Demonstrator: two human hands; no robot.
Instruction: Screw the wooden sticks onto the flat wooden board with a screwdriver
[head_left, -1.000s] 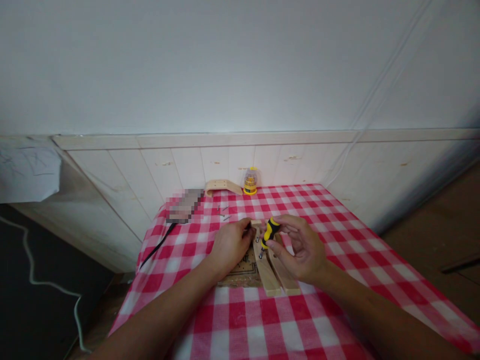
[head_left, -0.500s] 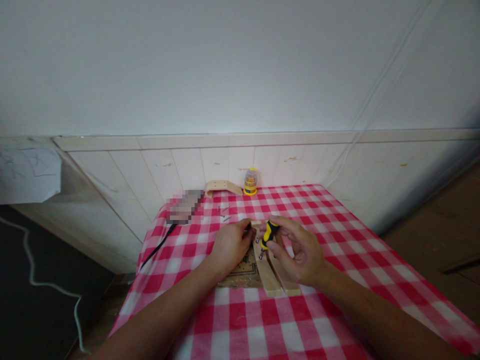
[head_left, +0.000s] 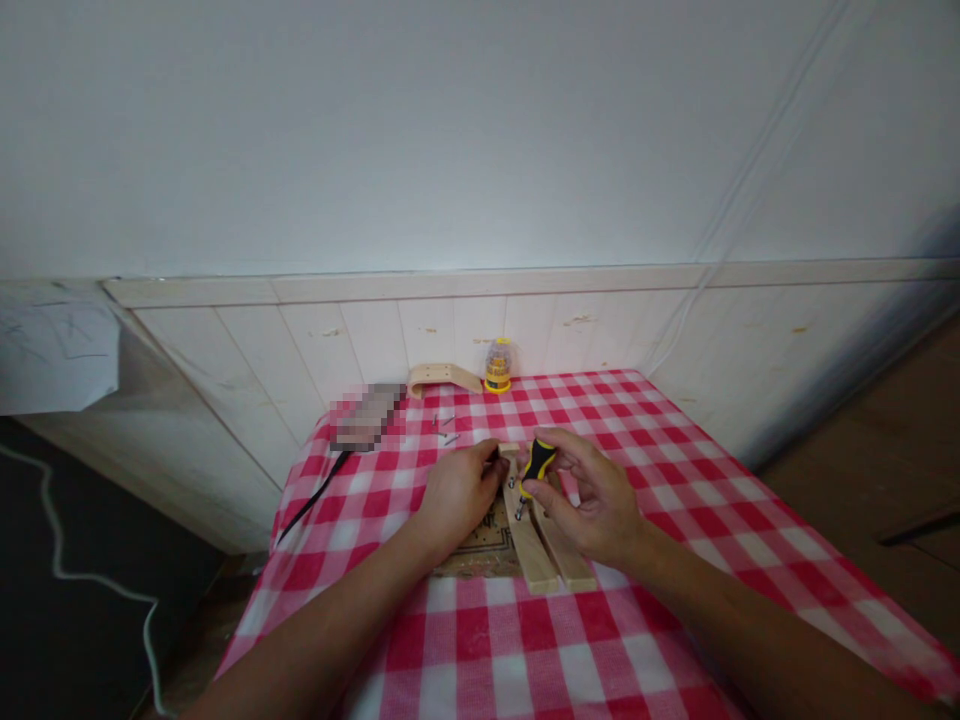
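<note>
My right hand [head_left: 596, 500] is closed around the handle of a short black-and-yellow screwdriver [head_left: 538, 463]. Its metal tip points down at a pale wooden strip [head_left: 537, 562] and seems to meet it near a hole or screw. My left hand [head_left: 461, 495] has its fingers curled against the far left edge of that strip, gripping it; the fingertips are partly hidden. A second wooden strip [head_left: 576, 572] lies alongside on the right, partly covered by my right hand. Under the left side is a piece of brown printed cardboard [head_left: 480, 562].
Several loose screws [head_left: 450, 438] lie on the checked tablecloth [head_left: 465, 660]. Farther back are a curved wooden piece [head_left: 444, 375] and a clear-topped yellow bit case [head_left: 498, 367], close to the wall. A blurred-out flat object [head_left: 367, 417] with a black cord [head_left: 315, 495] rests at left.
The screwdriver handle has turned a little in my right hand, showing more black. My left hand stays in place on the strip. The view has shifted slightly.
</note>
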